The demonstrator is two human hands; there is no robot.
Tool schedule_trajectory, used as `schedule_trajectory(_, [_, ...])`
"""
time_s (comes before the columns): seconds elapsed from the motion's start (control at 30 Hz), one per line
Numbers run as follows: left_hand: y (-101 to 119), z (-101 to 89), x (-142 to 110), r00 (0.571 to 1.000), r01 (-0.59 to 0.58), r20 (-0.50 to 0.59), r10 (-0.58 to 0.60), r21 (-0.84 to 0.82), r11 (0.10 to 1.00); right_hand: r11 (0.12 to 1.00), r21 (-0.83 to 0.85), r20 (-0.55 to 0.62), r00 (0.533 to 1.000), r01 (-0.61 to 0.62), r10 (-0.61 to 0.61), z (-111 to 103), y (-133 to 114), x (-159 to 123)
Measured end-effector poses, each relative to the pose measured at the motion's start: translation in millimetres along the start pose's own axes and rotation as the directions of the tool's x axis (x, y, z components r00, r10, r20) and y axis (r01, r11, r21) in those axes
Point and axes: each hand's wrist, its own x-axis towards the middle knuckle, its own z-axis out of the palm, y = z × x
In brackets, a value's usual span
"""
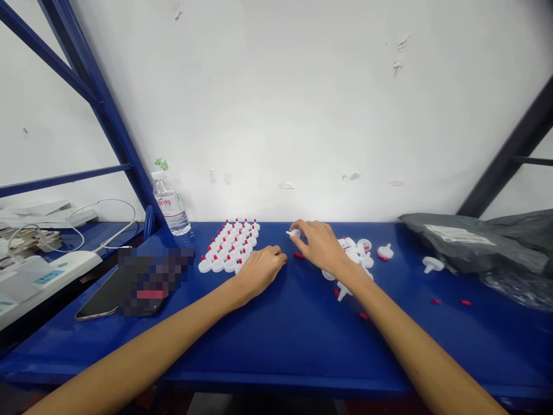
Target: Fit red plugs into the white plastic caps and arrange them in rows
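My right hand point(318, 244) pinches a small white plastic piece point(294, 233) between thumb and fingers just above the blue table point(276, 334). My left hand point(259, 270) rests curled on the table, its fingertips near the right edge of an ordered grid of white discs with red caps point(231, 244); whether it holds anything is hidden. A loose pile of white disc parts point(358, 253) lies behind my right wrist. Small red caps point(299, 255) lie between my hands.
A water bottle point(171, 205) stands at the back left by a blue shelf post point(108, 115). A phone point(103, 300) lies at the left. Grey plastic bags point(479, 242) fill the right. Stray red caps point(449, 301) and a white part point(432, 264) lie near the bags. A power strip point(52, 271) sits far left.
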Motion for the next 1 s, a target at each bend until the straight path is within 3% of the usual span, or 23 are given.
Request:
schedule_trajectory(0.13, [4.4, -4.6, -3.4, 0.987, -0.001, -0.156, -0.037, -0.238, 0.971, 0.983, 0.184, -0.02, 1.0, -0.02, 0.024, -1.7, 0.4, 0.4])
schedule_trajectory(0.27, [9.2, -16.6, -7.1, 0.933, 0.018, -0.298, -0.204, -0.525, 0.851, 0.916, 0.395, -0.023, 0.996, -0.075, 0.091, -5.2, -0.2, 1.1])
schedule_trajectory(0.37, [8.0, -27.4, -9.0, 0.888, 0.061, -0.287, -0.358, -0.699, 0.712, 0.828, 0.55, 0.03, 0.993, -0.114, 0.116, -10.5, -3.1, 1.0])
schedule_trajectory(0.47, [0.8, -34.8, -8.2, 0.847, 0.035, -0.245, -0.471, -0.859, 0.511, 0.683, 0.719, 0.138, 0.989, -0.13, 0.044, -17.4, -9.7, -0.4])
schedule_trajectory(0.53, [-5.9, -36.9, -6.7, 0.822, 0.007, -0.215, -0.527, -0.922, 0.388, 0.603, 0.786, 0.174, 0.985, -0.135, -0.006, -21.4, -15.4, -1.6])
schedule_trajectory(0.63, [-14.6, -37.3, -4.8, 0.799, -0.009, -0.17, -0.577, -0.963, 0.27, 0.553, 0.822, 0.185, 0.982, -0.136, -0.033, -24.6, -22.7, -3.1])
schedule_trajectory(0.73, [-18.4, -36.7, -4.6, 0.809, -0.011, -0.108, -0.578, -0.986, 0.169, 0.533, 0.837, 0.181, 0.982, -0.126, -0.051, -23.8, -25.9, -3.8])
schedule_trajectory(0.83, [-17.5, -36.7, -5.3, 0.851, 0.015, -0.027, -0.525, -0.997, 0.077, 0.514, 0.852, 0.159, 0.984, -0.099, -0.074, -19.8, -25.6, -3.4])
schedule_trajectory(1.0, [-14.2, -37.3, -5.4, 0.881, 0.048, 0.034, -0.472, -0.999, 0.016, 0.501, 0.861, 0.14, 0.987, -0.081, -0.082, -13.8, -24.1, -2.3])
